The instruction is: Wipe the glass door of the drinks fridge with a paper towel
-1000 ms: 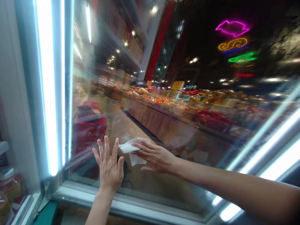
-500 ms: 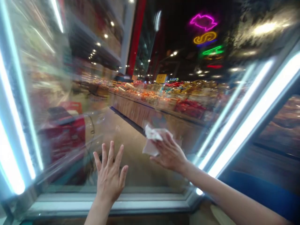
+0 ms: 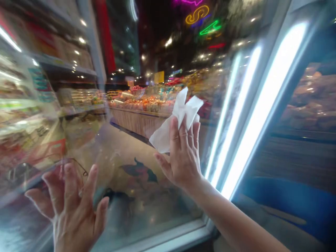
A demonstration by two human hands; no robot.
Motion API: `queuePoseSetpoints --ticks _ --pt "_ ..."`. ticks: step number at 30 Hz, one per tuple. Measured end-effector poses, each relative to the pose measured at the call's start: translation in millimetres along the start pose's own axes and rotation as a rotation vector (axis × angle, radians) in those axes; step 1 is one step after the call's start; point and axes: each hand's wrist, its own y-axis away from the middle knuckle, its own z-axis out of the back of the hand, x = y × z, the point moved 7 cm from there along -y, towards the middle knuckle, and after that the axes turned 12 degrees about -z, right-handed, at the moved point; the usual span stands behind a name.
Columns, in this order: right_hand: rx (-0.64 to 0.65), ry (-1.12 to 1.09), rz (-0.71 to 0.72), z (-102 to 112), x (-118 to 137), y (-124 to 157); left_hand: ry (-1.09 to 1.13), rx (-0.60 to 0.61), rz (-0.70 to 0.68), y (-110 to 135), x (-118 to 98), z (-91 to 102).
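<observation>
My right hand (image 3: pixel 182 155) is pressed against a large glass pane (image 3: pixel 131 182), its fingers upright. A crumpled white tissue (image 3: pixel 178 122) sits under its fingertips, bunched against the glass and sticking up above them. My left hand (image 3: pixel 69 206) lies flat on the same pane at the lower left, fingers spread and holding nothing. Several smears and streaks show on the glass between my hands.
A lit metal frame with bright tube lights (image 3: pixel 252 115) runs up the right of the pane, and a pale sill (image 3: pixel 170 238) runs along its bottom. A long counter of colourful goods (image 3: pixel 141 108) and neon signs (image 3: pixel 196 15) appear beyond or reflected in the glass. A blue surface (image 3: pixel 283 199) lies at the right.
The view has swung, and the pane now fills more of it. The tissue has risen and turned upright under my right hand. My left hand sits further left and looks larger.
</observation>
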Motion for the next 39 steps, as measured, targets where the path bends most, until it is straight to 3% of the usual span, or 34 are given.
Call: queuePoseSetpoints --ticks 2,5,7,12,14,18,20,22,25,27,29,33,34,36,39 --pt "-0.001 0.002 -0.025 11 9 -5 0.0 0.014 -0.016 -28 6 18.4" --pt "0.043 0.033 0.058 15 24 22 -0.002 0.047 -0.024 -58 6 39.9" --pt "0.066 0.049 0.105 18 29 21 -0.021 0.069 -0.004 -76 6 52.4" --pt "0.032 -0.014 -0.049 41 28 -90 -0.06 0.066 0.06 -133 11 80.2" --pt "0.048 -0.033 -0.095 42 31 -107 -0.061 0.067 0.08 -149 13 82.7" --pt "0.112 -0.054 -0.083 30 43 -61 -0.019 0.132 0.113 -155 14 70.3" --pt "0.145 -0.091 -0.061 27 49 -59 0.009 0.152 0.075 -160 14 66.6" --pt "0.13 -0.104 -0.057 32 52 -102 0.025 0.152 0.03 -178 17 68.5" --pt "0.074 -0.119 -0.119 48 51 -211 0.031 0.114 0.013 -220 28 77.7" --pt "0.055 -0.15 -0.134 57 54 -255 0.033 0.081 0.029 -241 31 82.5" --pt "0.07 -0.195 -0.139 57 60 -246 0.039 0.059 0.056 -246 27 82.6" --pt "0.125 -0.238 -0.148 35 61 -144 0.042 0.057 0.148 -224 12 70.8" --pt "0.14 -0.239 -0.11 30 60 -131 0.039 0.057 0.167 -221 9 68.2" --pt "0.126 -0.238 -0.057 28 57 -145 0.027 0.048 0.179 -228 6 66.4" --pt "0.063 -0.257 -0.055 45 51 -240 0.006 0.027 0.163 -262 7 71.5"
